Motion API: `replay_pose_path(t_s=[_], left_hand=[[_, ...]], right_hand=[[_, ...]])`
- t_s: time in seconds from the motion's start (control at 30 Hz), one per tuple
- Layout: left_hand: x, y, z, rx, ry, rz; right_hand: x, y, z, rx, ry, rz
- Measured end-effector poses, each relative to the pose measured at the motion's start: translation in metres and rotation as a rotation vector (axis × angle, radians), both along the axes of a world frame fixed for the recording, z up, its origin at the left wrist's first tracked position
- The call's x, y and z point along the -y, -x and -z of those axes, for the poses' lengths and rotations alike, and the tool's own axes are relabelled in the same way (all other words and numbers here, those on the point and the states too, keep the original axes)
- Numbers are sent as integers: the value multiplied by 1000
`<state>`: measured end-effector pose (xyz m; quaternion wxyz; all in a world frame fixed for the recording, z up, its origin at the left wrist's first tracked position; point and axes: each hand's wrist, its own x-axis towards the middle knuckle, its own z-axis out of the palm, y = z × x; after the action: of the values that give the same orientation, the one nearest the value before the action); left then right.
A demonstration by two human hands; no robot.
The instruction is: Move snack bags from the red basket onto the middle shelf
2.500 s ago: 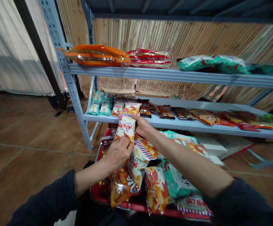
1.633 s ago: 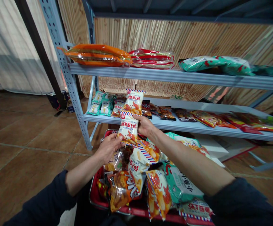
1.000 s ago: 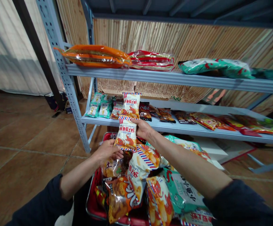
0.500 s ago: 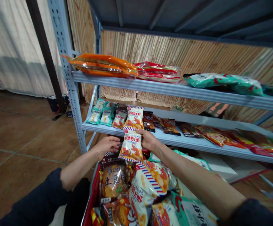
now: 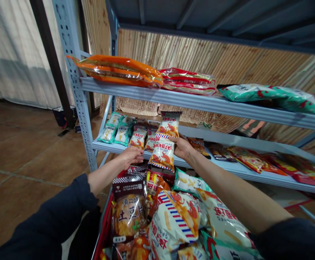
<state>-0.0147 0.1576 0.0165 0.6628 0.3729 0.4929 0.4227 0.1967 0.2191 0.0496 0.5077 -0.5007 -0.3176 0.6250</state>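
Note:
My right hand (image 5: 183, 148) grips a white-and-orange snack bag (image 5: 162, 153) with red lettering and striped ends, by its upper right side. A matching bag (image 5: 169, 124) sits end to end above it, seemingly joined; both are tilted over the lower shelf's front edge. My left hand (image 5: 131, 157) is open, fingers stretched out, just below a similar bag (image 5: 138, 136) on the shelf; I cannot tell whether it touches. Another such bag (image 5: 151, 139) lies between that one and the held pair. Small teal bags (image 5: 123, 134) stand at the shelf's left end.
Below my hands, a red basket (image 5: 103, 231) is heaped with snack bags, including a brown potato-chip bag (image 5: 130, 213). Darker packets (image 5: 198, 146) line the lower shelf (image 5: 228, 169) rightward. Orange bags (image 5: 119, 70) lie on the upper shelf (image 5: 135, 91). A perforated post (image 5: 70, 61) rises at left.
My right hand has moved up and right with the paired bags, uncovering another bag behind. My left hand has moved right and up towards the shelf edge. The view has shifted slightly.

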Motion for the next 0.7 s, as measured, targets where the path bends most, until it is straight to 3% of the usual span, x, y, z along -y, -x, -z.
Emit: replay_pose_path(t_s=[0.27,0.57,0.7], left_hand=[[-23,-9,11,-1,2,18],[-24,-21,25,266,-49,165],[-33,-22,37,213,-76,81]], right_hand=[[-30,0,7,-5,20,2],[-45,29,19,-37,-25,9],[-54,32,28,-30,-79,-26]])
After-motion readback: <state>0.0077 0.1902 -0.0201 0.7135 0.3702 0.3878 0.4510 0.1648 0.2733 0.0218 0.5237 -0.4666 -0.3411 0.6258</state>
